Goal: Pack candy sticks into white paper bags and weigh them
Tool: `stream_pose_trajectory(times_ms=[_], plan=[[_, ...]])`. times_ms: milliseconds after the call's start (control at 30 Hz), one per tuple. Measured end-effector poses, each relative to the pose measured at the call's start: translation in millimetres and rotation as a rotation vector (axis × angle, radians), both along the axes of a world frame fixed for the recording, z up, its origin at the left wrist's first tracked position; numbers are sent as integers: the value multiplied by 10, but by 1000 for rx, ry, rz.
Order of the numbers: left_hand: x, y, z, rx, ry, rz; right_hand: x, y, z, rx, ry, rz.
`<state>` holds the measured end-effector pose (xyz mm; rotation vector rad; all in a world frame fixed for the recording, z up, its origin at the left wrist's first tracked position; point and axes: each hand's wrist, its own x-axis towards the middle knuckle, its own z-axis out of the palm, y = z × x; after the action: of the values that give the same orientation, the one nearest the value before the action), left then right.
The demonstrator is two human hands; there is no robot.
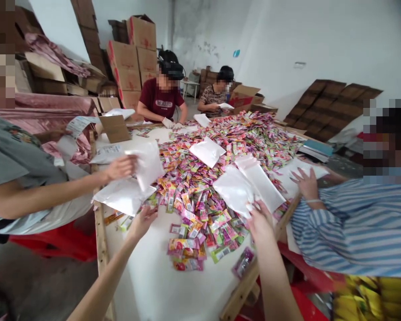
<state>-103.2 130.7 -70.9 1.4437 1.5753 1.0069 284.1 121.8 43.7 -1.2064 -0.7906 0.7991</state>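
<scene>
Small colourful snack packets (194, 214) lie in a broad heap over the white table. My right hand (261, 219), at the heap's near right side, has its fingers closed on the lower corner of a white plastic bag (234, 189). A second, longer white bag (262, 183) lies just behind that one on the packets. My left hand (143, 220) is over the table's left part with fingers stretched out, and I see nothing in it. Close beyond it is a filled white bag (123, 196) below a co-worker's hand (122, 167).
That co-worker lifts another white bag (150, 165). Wooden rails (100, 240) edge the table. At right, a striped-sleeved person's hand (307, 183) rests on white sheeting. Two people (163, 100) work at the far side. Cardboard boxes (125, 62) are stacked behind; another white bag (207, 151) lies mid-heap.
</scene>
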Motion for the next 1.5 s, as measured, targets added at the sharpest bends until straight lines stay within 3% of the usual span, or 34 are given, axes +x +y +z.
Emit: stream_pose_trajectory(times_ms=[67,133,233,333,433,500,600,700,867,967,1133,1300,1400,1500], plan=[[48,-90,-30,59,107,19,-388,249,255,98,116,54],[121,-177,-50,185,232,24,-742,501,440,97,138,211],[169,-237,-86,363,411,47,-1049,681,462,33,-28,429],[154,-215,-170,424,562,117,-1071,457,143,9,-394,412],[236,-183,-251,428,626,162,-928,-105,-346,9,-782,347],[383,-167,-260,412,611,93,-805,-509,-630,7,-972,330],[657,-150,-230,369,499,-53,-638,-863,-891,-62,-1066,232],[849,-167,-229,331,386,-73,-550,-771,-959,-178,-935,39],[924,-261,-349,454,431,-105,-652,-205,-829,-350,-788,-35],[940,-294,-409,522,499,-105,-751,-45,-768,-405,-721,-13],[951,-294,-421,536,549,-96,-759,-80,-582,-169,-396,110],[951,-291,-432,563,557,-77,-881,-3,-96,18,-79,178],[955,-288,-467,579,559,-62,-1234,254,175,121,52,208],[935,-269,-544,591,589,-61,-1818,675,279,187,105,265]])
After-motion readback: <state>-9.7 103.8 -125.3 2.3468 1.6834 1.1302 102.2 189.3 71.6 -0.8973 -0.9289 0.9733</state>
